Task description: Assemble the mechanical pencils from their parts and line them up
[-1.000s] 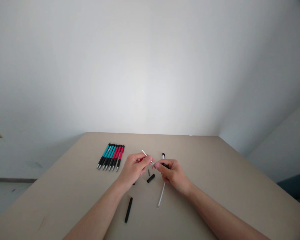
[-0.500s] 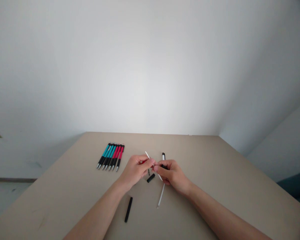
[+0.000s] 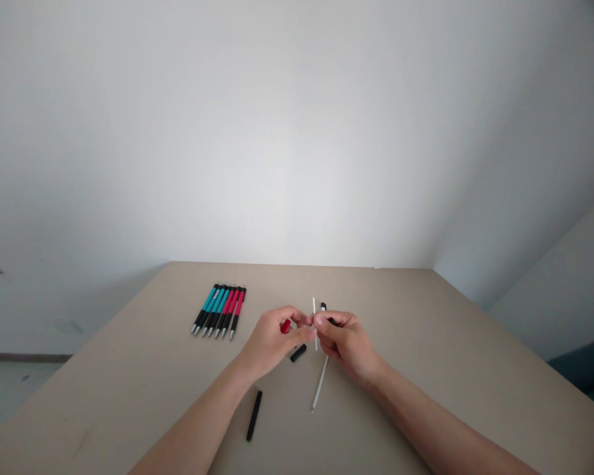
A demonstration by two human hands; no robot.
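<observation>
A thin white rod [image 3: 314, 305] stands nearly upright between my two hands, pinched in the fingertips of my right hand [image 3: 344, 340]. My left hand [image 3: 277, 336] is curled around a small red piece [image 3: 286, 326], and its fingertips touch the right hand's at the rod. Something black shows between the right hand's fingers, mostly hidden. Below the hands a short black tube [image 3: 298, 353] lies on the table, and another white rod [image 3: 319, 384] slants from under the right hand. A black and white piece [image 3: 323, 307] lies just behind the right hand.
Several pens [image 3: 219, 310], teal and red with black grips, lie side by side at the left on the beige table [image 3: 400, 297]. A longer black tube [image 3: 254, 415] rests near my left forearm. The table's far edge meets a pale wall.
The white rod between my hands has turned from slanted to nearly upright and shifted right. The left fingers have loosened and spread somewhat, showing more of the red piece.
</observation>
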